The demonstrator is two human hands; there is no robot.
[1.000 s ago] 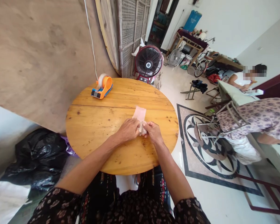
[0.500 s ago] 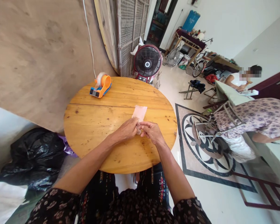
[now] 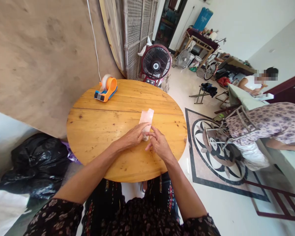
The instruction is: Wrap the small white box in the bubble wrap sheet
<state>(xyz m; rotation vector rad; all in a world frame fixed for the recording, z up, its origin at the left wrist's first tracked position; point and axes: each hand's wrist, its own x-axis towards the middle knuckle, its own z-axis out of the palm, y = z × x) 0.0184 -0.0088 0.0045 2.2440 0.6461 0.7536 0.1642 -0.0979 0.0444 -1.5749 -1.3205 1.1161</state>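
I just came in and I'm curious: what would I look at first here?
Two hands first: the left hand and right hand meet at the near end of a pale pink plastic packet on the round yellow wooden table. An orange and blue tape dispenser sits at the table's far left edge, and a red-framed round fan stands on the floor beyond.

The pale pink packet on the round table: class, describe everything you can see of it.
The pale pink packet is a small, flat, thin oblong, perhaps plastic or paper. It lies on the wooden table, long side pointing away from the person. Its far end is free; its near end sits under the fingertips of the left hand and right hand. Their grip is unclear.
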